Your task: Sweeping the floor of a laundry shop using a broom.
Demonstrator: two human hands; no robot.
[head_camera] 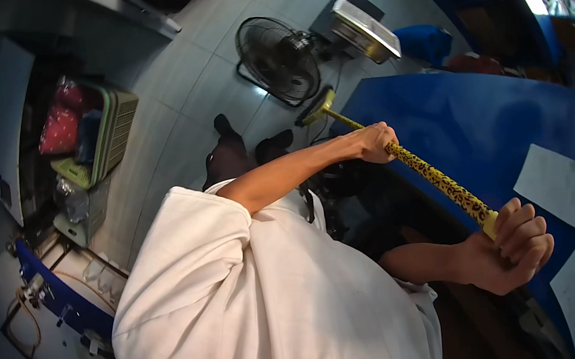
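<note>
A broom with a yellow and black leopard-print handle (pixel 436 173) slants across the view. Its yellow head (pixel 320 109) with dark bristles is down by the floor, beside the fan. My left hand (pixel 376 143) is closed around the handle partway along, my arm reaching across my body. My right hand (pixel 518 247) grips the handle's upper end, by its pale yellow cap, above the edge of a blue table.
A black floor fan (pixel 277 60) stands ahead, with a metal tray (pixel 365 29) beside it. Papers (pixel 553 185) lie on the blue tabletop (pixel 421 96) at right. Left are a green plastic basket (pixel 116 130) holding pink and dark items, and a blue-edged machine or frame (pixel 58 300).
</note>
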